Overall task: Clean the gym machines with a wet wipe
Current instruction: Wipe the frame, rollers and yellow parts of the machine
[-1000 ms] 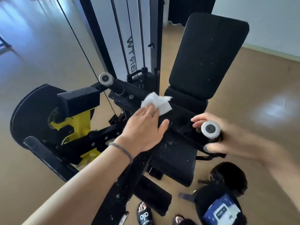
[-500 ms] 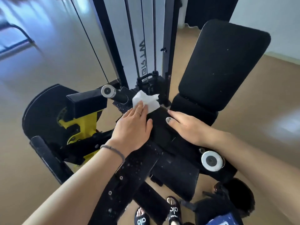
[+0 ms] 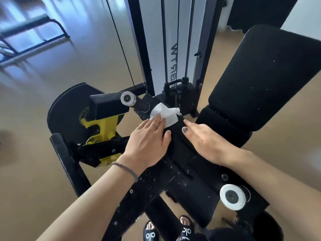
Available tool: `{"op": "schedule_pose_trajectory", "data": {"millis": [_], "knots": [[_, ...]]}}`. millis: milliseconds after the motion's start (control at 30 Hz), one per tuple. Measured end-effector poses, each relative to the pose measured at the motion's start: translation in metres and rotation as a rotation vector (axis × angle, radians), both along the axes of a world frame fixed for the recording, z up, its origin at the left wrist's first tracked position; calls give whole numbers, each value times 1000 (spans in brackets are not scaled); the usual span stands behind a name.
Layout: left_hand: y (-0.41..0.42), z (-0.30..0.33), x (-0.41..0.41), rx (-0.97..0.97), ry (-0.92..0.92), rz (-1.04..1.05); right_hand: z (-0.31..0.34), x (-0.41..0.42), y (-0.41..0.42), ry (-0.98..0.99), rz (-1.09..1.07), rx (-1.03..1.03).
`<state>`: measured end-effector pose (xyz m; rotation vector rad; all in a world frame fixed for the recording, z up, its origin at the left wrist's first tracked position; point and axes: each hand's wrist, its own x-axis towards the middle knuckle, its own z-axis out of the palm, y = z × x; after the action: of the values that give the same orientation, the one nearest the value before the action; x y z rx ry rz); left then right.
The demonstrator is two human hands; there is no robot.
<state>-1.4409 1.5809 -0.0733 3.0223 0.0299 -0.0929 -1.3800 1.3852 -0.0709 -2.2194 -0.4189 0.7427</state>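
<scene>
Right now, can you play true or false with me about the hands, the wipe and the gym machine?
1. The left hand presses a white wipe on the machine. True.
2. The right hand holds the wipe. False: it lies flat on the black seat pad, beside the wipe.
3. The machine has yellow parts. True.
4. The person is barefoot. False: black slides are on the feet.
5. The backrest is red. False: it is black.
</scene>
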Motion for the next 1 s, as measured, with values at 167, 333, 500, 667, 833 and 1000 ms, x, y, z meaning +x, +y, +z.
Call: {"op": "schedule_pose_trajectory", "data": {"millis": [167,333,500,667,833,1000], "knots": [[1,1,20,83,50,26,-1,0,1,17,-13,58],[-15,3,34,100,121,161,2,7,2,42,-4,36],[-16,5,18,-66,139,173,4,8,1,47,25,57],[-21,6,29,-214,110,330,6,12,-1,40,63,20],[-16,8,9,-306,142,325,6,16,2,45,101,3],[13,-4,28,-333,163,378,20,36,32,33,130,-39]]}}
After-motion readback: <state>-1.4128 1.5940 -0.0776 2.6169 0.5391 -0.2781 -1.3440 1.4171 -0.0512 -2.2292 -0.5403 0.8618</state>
